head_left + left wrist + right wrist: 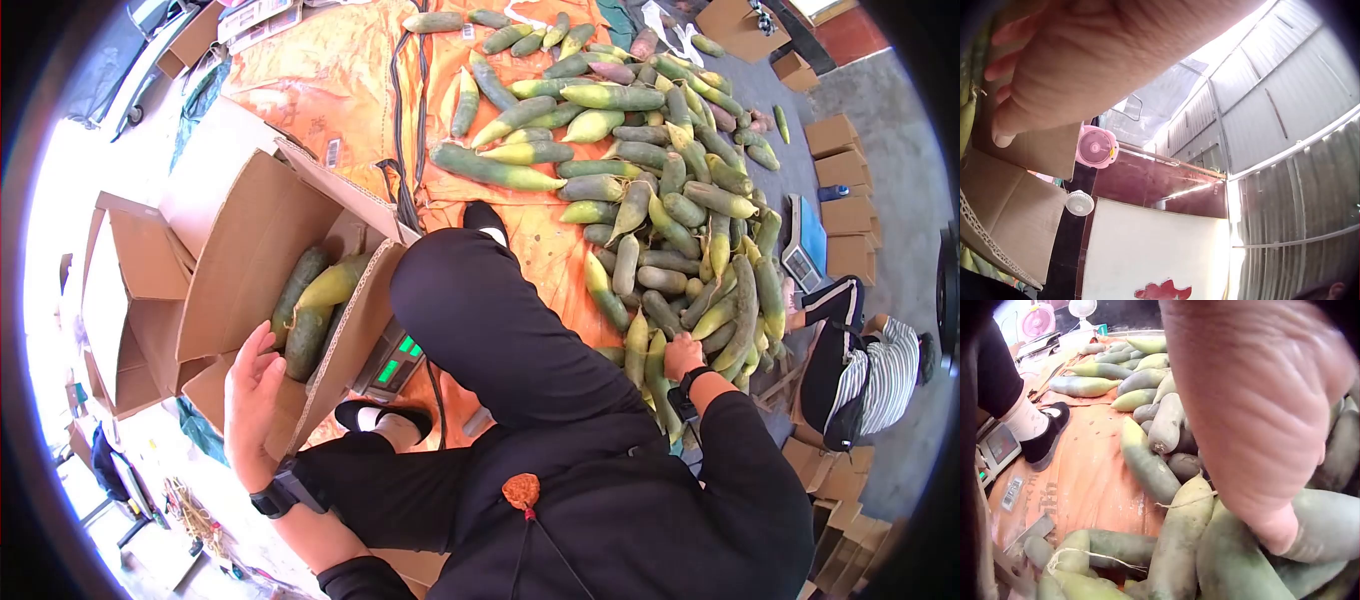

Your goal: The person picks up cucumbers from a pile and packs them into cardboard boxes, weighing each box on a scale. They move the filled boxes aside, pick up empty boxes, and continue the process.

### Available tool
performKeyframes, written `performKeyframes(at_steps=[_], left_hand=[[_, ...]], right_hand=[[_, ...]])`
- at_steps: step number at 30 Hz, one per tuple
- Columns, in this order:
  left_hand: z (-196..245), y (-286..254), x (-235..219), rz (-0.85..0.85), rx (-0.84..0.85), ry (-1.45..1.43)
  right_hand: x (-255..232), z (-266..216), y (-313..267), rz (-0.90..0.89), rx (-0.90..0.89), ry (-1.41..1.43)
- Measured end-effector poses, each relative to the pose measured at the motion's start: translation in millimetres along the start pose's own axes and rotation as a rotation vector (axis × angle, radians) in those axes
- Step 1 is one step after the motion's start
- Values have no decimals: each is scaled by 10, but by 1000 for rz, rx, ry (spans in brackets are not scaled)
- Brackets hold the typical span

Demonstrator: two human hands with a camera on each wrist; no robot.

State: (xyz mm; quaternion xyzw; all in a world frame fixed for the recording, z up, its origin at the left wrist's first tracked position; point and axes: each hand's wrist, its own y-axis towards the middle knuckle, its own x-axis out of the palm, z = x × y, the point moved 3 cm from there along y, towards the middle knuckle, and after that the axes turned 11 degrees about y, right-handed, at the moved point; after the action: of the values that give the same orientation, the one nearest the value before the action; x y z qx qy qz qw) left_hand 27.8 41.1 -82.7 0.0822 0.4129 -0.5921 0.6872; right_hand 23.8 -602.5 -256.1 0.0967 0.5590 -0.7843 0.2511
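Several green radishes lie in an open cardboard box on the left. My left hand hovers at the box's near side, fingers relaxed and slightly bent, holding nothing; in the left wrist view the hand is beside a pale green radish. At the near edge of a large radish pile, my right hand has its fingers curled down onto a radish. In the right wrist view the right hand's thumb presses on a thick green radish; its other fingers are mostly hidden.
A digital scale with lit green digits stands right of the box, near my shoe. Orange sheeting covers the floor. A person in a striped top sits at the right, near a blue scale and stacked cartons.
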Motion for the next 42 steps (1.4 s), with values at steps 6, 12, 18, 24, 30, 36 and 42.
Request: performKeyframes(at_steps=[6,12,18,24,30,36,42], left_hand=[[27,-24,-22,9,10,9],[12,-36,-48,39,38,2],[24,-26,-57,76,60,-22],[133,-69,-82,54,72,-121],[441,-131,-88,49,257,-281],[467,-178,29,-10,252,-581],[357,-163,-90,112,-27,-432]], right_hand=[[305,81,58,53,-14,173],[-151,-17,126,304,-111,390],[-1925,-441,-465,799,-484,862],[-3333,-1072,-1603,968,-1232,1429],[-3698,-2302,-2273,223,-1776,1849],[-3311,-3448,-2257,282,-1667,1656],[-3365,-2965,-2000,441,-1550,1537]])
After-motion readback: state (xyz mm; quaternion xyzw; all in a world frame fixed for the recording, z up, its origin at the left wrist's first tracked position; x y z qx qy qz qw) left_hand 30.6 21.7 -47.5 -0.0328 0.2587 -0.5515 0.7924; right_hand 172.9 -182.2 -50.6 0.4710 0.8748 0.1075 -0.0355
